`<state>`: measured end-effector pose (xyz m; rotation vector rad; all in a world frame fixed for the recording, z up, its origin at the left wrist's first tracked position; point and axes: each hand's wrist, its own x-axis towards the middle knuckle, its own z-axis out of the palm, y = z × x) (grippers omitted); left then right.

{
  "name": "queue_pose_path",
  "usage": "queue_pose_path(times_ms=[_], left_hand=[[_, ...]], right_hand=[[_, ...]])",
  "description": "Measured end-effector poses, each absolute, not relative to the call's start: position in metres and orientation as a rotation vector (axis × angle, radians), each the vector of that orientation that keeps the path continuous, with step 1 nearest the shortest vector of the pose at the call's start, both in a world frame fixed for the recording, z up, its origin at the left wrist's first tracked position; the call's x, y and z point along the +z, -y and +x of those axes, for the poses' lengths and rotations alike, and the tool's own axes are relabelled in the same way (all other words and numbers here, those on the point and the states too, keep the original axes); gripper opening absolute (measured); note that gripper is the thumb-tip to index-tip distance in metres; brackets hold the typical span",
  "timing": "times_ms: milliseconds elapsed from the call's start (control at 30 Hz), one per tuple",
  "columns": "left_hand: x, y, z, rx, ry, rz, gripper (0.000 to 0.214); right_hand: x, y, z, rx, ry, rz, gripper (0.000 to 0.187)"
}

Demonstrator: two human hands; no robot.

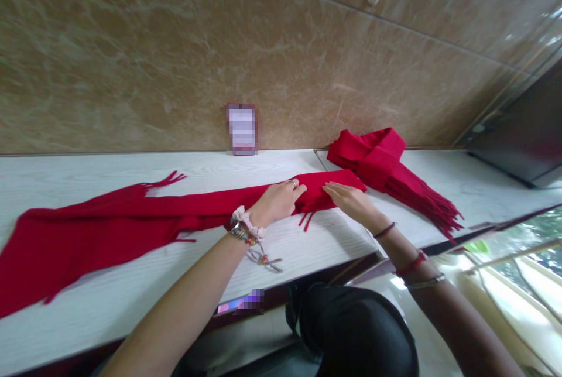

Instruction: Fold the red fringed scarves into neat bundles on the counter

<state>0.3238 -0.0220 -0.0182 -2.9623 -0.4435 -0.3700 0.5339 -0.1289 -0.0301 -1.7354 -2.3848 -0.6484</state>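
Note:
A long red scarf (197, 204) with fringe lies lengthwise along a white wood-grain tabletop (144, 283), its right part folded into a narrow strip. My left hand (280, 198) rests on this strip with its fingers bent down around the cloth; the fabric bunches beside the fingertips. Just to the right, my right hand (353, 201) lies on the folded end, fingers stretched out and side by side. A few strands of fringe poke out below the strip between my hands. To the left, the scarf spreads wider and runs out of view.
Behind my right hand lies a second red scarf (373, 157), folded over with its fringe towards the front edge. A blurred card-like object (243, 130) leans against the brown marbled wall (132, 61). A dark box-shaped object (522, 125) stands at the far right.

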Motion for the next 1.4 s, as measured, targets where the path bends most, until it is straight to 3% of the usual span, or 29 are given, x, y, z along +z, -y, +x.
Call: queue_pose_path(times_ms=[1000, 1200, 1400], left_hand=[[-0.024, 0.041, 0.335, -0.463, 0.369, -2.941, 0.018], [-0.028, 0.043, 0.338, -0.544, 0.537, -2.998, 0.024], [-0.035, 0.038, 0.346, -0.555, 0.674, -3.112, 0.014]], right_hand=[[-0.056, 0.137, 0.533, -0.430, 2.111, -1.536, 0.027], [-0.049, 0.138, 0.531, -0.414, 2.157, -1.584, 0.031], [-0.047, 0.131, 0.521, -0.442, 2.083, -1.690, 0.026]])
